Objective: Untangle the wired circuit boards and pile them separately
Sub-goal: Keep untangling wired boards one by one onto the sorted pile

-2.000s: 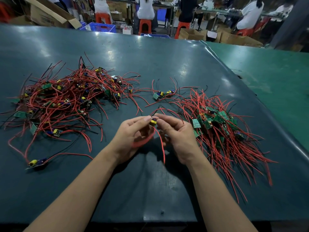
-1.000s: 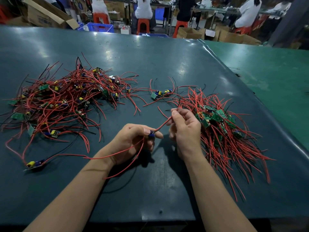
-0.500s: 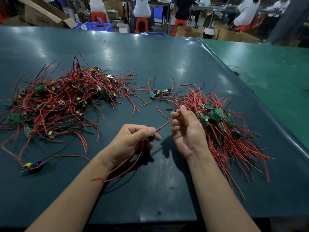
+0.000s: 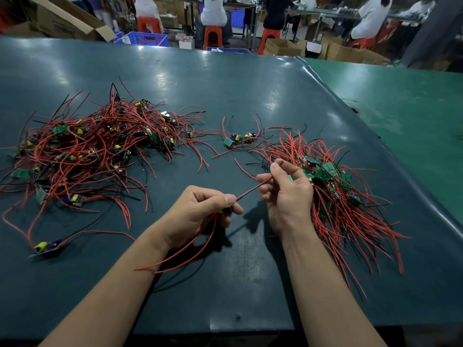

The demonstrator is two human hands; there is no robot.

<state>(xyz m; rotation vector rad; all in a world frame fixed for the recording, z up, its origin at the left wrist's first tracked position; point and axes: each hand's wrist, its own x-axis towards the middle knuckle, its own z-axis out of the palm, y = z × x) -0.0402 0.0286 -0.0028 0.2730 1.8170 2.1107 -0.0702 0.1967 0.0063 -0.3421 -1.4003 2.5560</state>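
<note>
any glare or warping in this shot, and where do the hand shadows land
Head view: bright overhead-light glare patches on the far table top; the wide-angle lens bows the table's right edge; shadows of the left hand and right hand fall on the mat between and below them; background workers look soft.

The dark teal desk shows overhead light glare, with a lighter green surface adjoining its right edge, while beyond its far edge stand orange stools with seated people, a blue crate and open cardboard boxes.
</note>
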